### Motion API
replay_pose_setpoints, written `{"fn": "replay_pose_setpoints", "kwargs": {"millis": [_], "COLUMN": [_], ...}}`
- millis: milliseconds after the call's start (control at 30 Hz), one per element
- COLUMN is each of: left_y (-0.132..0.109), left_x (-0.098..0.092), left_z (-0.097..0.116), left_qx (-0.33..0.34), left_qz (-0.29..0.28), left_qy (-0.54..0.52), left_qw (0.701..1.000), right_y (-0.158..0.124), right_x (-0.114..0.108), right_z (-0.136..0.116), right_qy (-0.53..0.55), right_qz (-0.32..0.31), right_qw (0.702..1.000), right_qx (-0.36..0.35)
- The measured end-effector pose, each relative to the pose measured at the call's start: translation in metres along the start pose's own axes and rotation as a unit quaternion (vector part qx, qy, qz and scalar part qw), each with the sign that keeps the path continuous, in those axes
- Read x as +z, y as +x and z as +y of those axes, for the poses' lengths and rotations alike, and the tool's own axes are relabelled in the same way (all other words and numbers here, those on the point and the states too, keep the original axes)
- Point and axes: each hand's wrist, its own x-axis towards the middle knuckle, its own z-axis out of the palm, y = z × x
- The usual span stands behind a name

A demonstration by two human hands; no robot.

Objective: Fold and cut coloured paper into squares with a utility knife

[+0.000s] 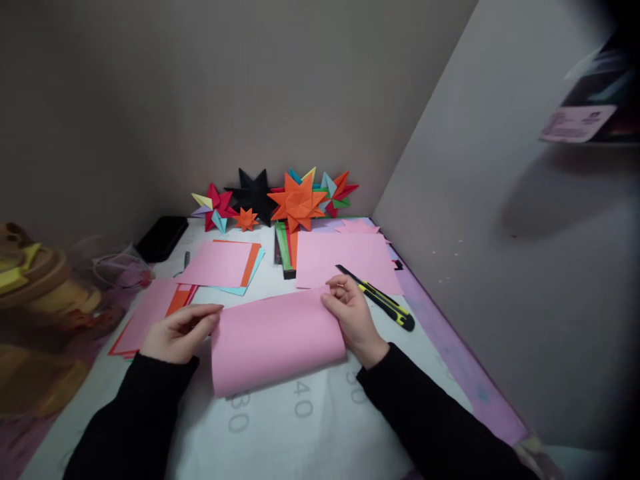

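Observation:
A sheet of pink paper (277, 343) is bent over on itself in a soft curve, its rounded side towards me. My left hand (183, 332) pinches its upper left corner between thumb and fingers. At the upper right corner, my right hand (353, 317) grips the paper the same way. Just beyond the right hand lies a black and yellow utility knife (383, 300), partly over a flat pink sheet (345, 257). Close to the left hand is a stack of pink and orange paper (150, 313).
Folded paper stars, among them an orange star (299, 202) and a black star (254, 193), stand along the back wall. More coloured squares (220, 263) lie mid-table. A black phone-like object (163, 238) sits at the back left. A wall (500, 267) bounds the right side.

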Motion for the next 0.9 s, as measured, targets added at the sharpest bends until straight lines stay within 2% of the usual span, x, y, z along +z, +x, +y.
{"fn": "replay_pose_setpoints", "kwargs": {"millis": [233, 467, 633, 700, 767, 900], "left_y": [0.001, 0.007, 0.013, 0.014, 0.015, 0.014], "left_x": [-0.004, -0.009, -0.007, -0.005, -0.002, 0.002], "left_z": [0.0, -0.005, -0.024, -0.032, -0.036, -0.037], "left_qx": [-0.011, -0.062, -0.161, -0.171, -0.151, -0.089], "left_qz": [0.004, -0.051, -0.14, -0.169, -0.181, -0.169], "left_qy": [0.001, -0.052, -0.081, -0.054, 0.013, 0.154], "left_qw": [1.0, 0.995, 0.974, 0.969, 0.972, 0.969], "right_y": [-0.001, 0.0, 0.003, 0.005, 0.006, 0.007], "right_x": [-0.003, -0.004, -0.005, -0.005, -0.004, -0.003], "right_z": [-0.001, 0.007, 0.019, 0.022, 0.024, 0.024], "right_qy": [-0.097, -0.086, -0.101, -0.128, -0.181, -0.326], "right_qz": [-0.03, -0.068, -0.108, -0.122, -0.132, -0.133], "right_qw": [0.994, 0.994, 0.985, 0.978, 0.969, 0.935], "right_qx": [-0.039, 0.023, 0.091, 0.108, 0.104, 0.047]}}
